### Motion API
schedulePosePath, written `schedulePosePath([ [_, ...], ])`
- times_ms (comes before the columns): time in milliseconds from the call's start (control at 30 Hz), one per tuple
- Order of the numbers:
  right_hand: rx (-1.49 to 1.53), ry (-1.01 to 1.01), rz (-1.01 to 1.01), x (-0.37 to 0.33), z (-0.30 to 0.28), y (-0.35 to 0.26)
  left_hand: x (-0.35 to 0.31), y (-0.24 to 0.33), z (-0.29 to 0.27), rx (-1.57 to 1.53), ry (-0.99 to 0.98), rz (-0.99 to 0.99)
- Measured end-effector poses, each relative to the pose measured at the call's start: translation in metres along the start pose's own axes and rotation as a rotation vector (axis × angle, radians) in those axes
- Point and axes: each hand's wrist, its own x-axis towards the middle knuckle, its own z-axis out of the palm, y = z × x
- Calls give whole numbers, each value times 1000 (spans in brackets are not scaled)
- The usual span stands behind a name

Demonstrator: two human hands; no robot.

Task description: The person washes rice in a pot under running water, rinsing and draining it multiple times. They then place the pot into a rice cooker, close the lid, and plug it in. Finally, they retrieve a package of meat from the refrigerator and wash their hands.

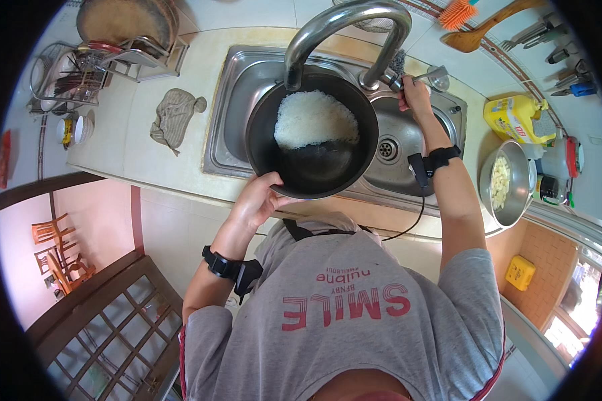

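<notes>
A dark round pot (314,177) is held over the double-bowl steel sink (229,107), under the faucet spout (293,73). White rice (314,120) is heaped toward its far side, and the dark bottom shows nearer to me. My left hand (264,197) grips the pot's near left rim, thumb over the edge and fingers beneath, partly hidden. Out to the right, my right hand (416,99) is closed at the faucet handle (394,83). I cannot make out running water below the spout.
A striped cloth (175,120) lies on the left counter, near a dish rack (157,63). On the right stand a yellow jug (515,119) and a steel bowl (515,200) of pale chopped pieces. Utensils, including a wooden spatula (465,41), hang along the back wall.
</notes>
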Motion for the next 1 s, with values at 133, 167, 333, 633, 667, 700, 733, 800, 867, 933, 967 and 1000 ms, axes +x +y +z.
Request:
schedulePosePath([
  [133,122,-33,32,6,0,6,-1,1,6,-25,-33,7],
  [167,120,-26,19,7,-1,6,-1,1,6,-30,-41,8],
  [333,183,-116,94,-24,1,10,1,4,9,-16,-46,-16],
  [633,432,-505,158,-129,26,41,23,29,10,334,39,30],
  [667,429,-520,166,-132,20,43,26,33,11,415,88,74],
  [700,479,-589,193,-135,16,45,28,38,12,416,94,110],
  [733,524,-638,228,-138,12,46,29,42,13,421,101,121],
  [800,574,-663,268,-145,7,51,29,44,17,415,126,141],
  [867,590,-645,265,-152,8,54,25,43,19,400,171,166],
  [933,582,-660,297,-155,10,55,17,40,20,344,159,214],
  [967,576,-654,314,-157,12,55,14,39,20,313,135,236],
  [1000,574,-687,344,-157,14,55,11,39,19,301,169,254],
])
